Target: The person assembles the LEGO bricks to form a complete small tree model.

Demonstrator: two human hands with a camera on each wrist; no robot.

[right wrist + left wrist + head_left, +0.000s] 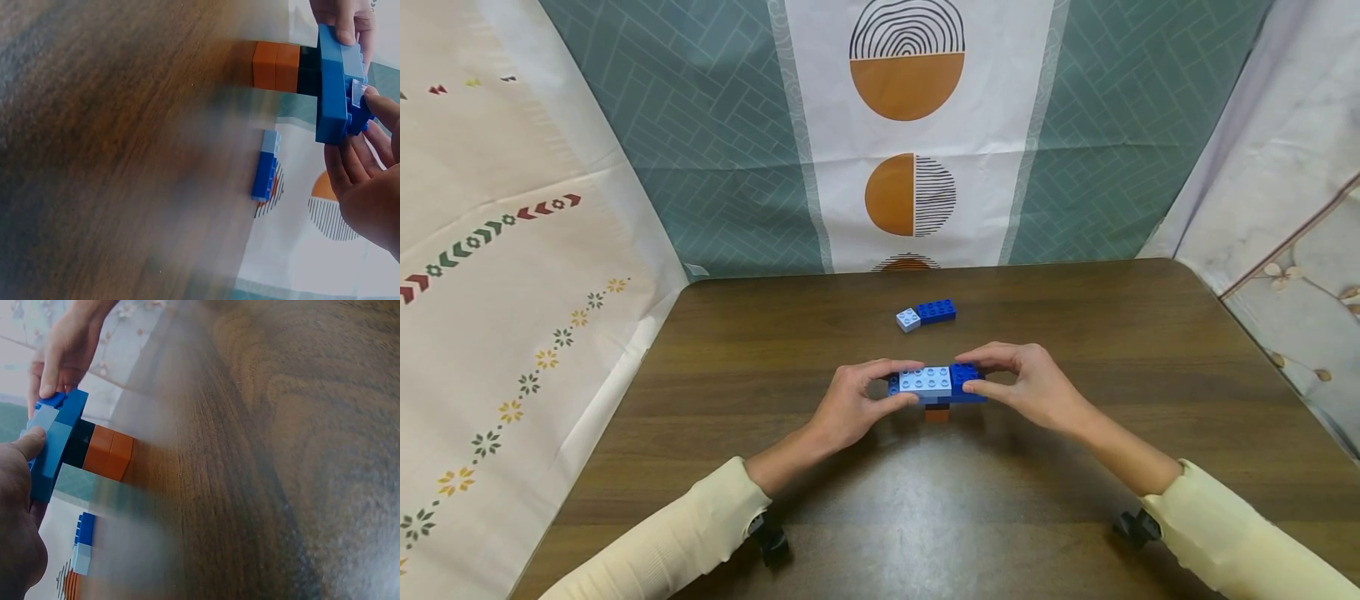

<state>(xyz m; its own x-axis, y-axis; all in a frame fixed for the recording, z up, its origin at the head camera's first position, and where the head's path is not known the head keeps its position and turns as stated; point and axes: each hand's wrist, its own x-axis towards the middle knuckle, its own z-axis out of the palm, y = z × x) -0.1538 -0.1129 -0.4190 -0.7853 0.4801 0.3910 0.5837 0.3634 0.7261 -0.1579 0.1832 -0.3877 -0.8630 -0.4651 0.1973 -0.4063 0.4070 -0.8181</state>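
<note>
Brown table (1045,533); brick bar (927,382) stretches lengthwise left to right

The column (937,415) stands on the table (887,517) and carries the crossbar (968,399). The left upper brick (925,381) lies on the crossbar; the right upper brick (964,373) sits directly to its right. The crossbar projects left past the left upper brick. The left hand (859,402) grips the left upper brick's left end from the near and far sides. The right hand (1028,387) grips the right upper brick likewise. Beyond the crossbar, on the far part of the table, the small loose brick (908,320) lies directly left of the long loose brick (936,312). The wall hanging (985,200) is behind the table's far edge.
</note>
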